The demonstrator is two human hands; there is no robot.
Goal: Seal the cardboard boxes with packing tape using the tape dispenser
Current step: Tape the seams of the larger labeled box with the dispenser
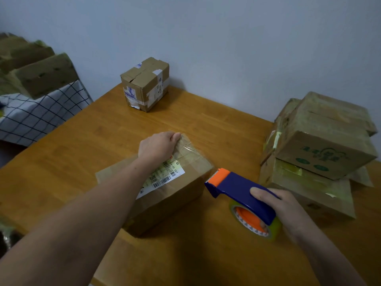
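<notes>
A flat cardboard box (177,188) with a white barcode label lies in the middle of the wooden table (216,129). Clear tape shines across its far end. My left hand (157,146) rests on that far end, fingers curled over the far edge. Just right of the box, my right hand (283,209) grips a blue tape dispenser (241,190) with an orange cutter head and an orange-cored tape roll. The dispenser's head points at the box's right side, close to it, but I cannot tell whether it touches.
A small taped box (145,84) stands at the table's far edge by the wall. A stack of cardboard boxes (317,153) fills the right side. At the left, more boxes (41,73) sit above a checked cloth (39,114).
</notes>
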